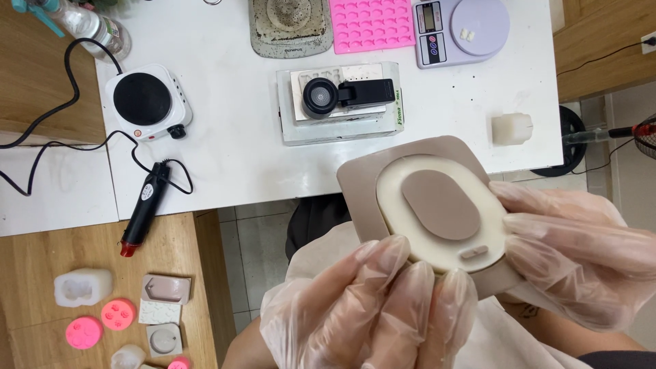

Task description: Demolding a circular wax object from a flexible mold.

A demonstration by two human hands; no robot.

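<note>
Head view: both gloved hands clasp a taupe silicone mould (365, 188) filled with cream wax, left hand (372, 307) beneath its near edge, right hand (574, 253) at its side, above the lap. Beyond, a white table (239, 137) bears a hotplate (145, 101), pink mould tray (371, 24) and scale (461, 31) (tiled floor below).

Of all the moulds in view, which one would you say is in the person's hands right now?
The big taupe mould with the cream oval filling, gripped by the left hand and right hand. The pink tray mould and small moulds lie untouched.
</note>
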